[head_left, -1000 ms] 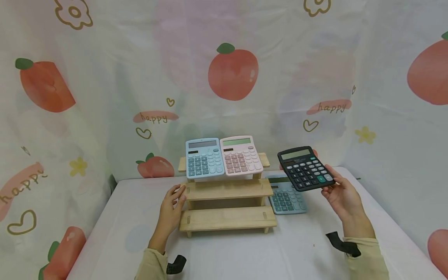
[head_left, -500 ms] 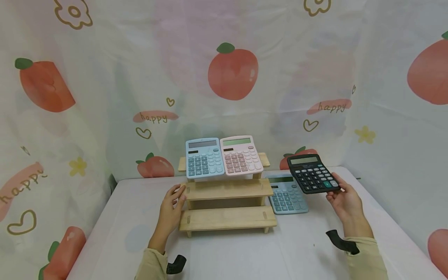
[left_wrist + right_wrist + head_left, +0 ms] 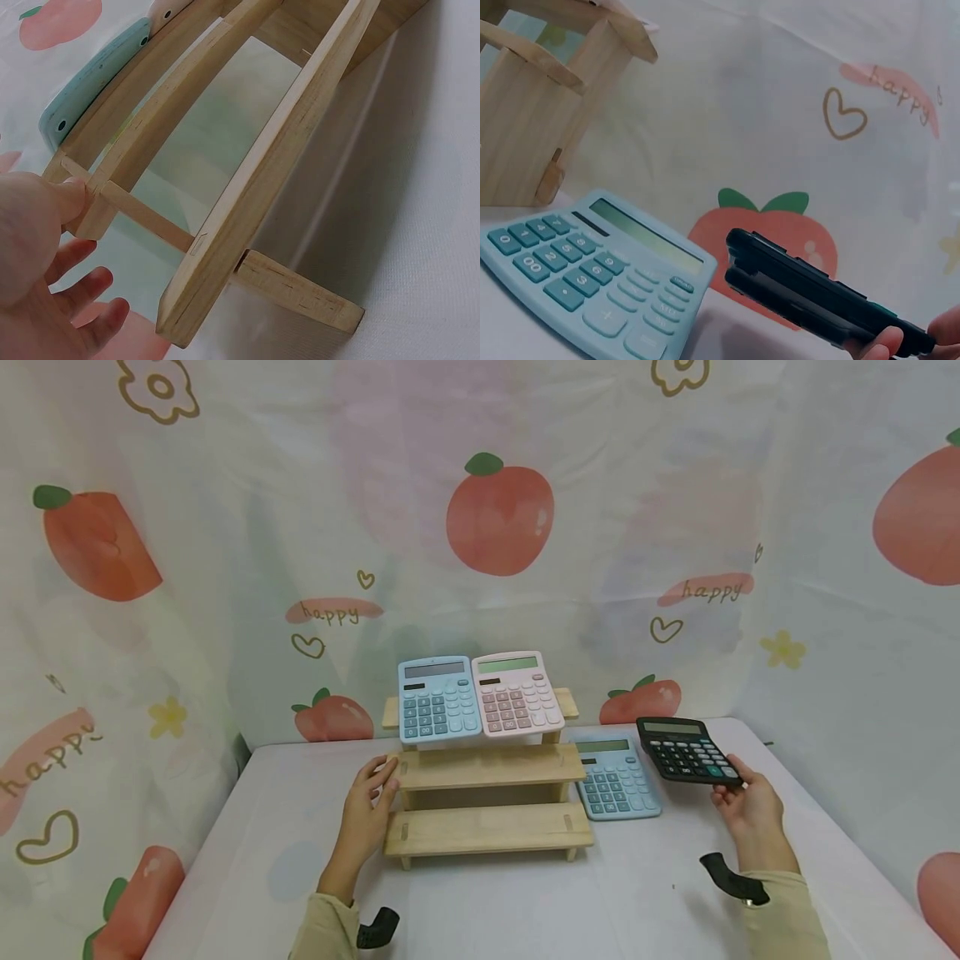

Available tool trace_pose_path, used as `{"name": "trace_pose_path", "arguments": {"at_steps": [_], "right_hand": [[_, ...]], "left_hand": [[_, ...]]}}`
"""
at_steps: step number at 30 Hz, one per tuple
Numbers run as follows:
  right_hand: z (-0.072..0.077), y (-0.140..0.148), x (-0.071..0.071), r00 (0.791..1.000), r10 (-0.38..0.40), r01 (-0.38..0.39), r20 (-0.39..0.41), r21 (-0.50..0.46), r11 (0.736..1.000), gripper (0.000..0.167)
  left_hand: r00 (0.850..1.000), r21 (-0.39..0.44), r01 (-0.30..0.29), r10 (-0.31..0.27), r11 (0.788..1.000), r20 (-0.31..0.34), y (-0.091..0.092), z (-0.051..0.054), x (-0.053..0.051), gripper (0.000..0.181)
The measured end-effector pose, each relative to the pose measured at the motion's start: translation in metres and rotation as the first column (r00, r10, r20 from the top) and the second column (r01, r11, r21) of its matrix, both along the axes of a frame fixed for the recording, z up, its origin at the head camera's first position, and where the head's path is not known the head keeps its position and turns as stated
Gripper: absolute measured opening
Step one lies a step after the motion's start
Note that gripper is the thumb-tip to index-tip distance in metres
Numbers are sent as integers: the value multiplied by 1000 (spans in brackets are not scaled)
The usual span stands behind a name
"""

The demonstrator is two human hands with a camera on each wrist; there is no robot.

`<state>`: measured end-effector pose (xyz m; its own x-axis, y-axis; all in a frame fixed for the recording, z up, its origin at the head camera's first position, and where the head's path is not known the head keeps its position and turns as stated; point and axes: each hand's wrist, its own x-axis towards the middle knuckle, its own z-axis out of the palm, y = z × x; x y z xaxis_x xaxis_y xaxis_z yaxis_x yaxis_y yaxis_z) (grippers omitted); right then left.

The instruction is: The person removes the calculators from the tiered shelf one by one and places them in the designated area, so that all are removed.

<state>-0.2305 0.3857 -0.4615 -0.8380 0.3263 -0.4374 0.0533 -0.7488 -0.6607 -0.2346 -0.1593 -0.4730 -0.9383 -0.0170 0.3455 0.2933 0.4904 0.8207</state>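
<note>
as the right hand [image 3: 750, 810] pinches one edge: the black calculator [image 3: 688, 750] might twist loose from so narrow a hold
black calculator: tilted above the table [image 3: 637, 893], just beside the loose blue calculator [image 3: 617, 781]; a dipping corner could knock that
left hand [image 3: 366, 802]: holds the wooden rack [image 3: 489, 828] by one side; a tug could shift the pink calculator [image 3: 517, 693] on top

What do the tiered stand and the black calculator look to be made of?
Tiered stand: pale wood, apparently unpainted and matte; grain lines show in the left wrist view.
Black calculator: probably hard plastic with a slight gloss, judging by its moulded shape and faint sheen in the right wrist view, though not certain.
</note>
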Motion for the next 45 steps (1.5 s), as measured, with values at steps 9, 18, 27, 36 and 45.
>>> {"name": "trace_pose_path", "arguments": {"at_steps": [9,18,27,36,45], "right_hand": [[-17,9,-7,993,44,-51,109,60,997,49],[-27,9,-11,978,-33,-20,206,246,969,37],[-30,0,-12,928,-189,-61,320,633,771,23],[-27,0,-11,913,-199,-126,355,711,692,43],[-29,-1,-12,908,-194,-159,371,734,661,54]], "left_hand": [[1000,11,3,-3,1000,2,0,0,0,43],[1000,11,10,-10,1000,-8,1,1,0,43],[1000,10,5,-5,1000,-11,0,2,0,42],[1000,11,0,0,1000,-18,1,0,2,41],[1000,6,6,-6,1000,-17,1,2,3,42]]}}
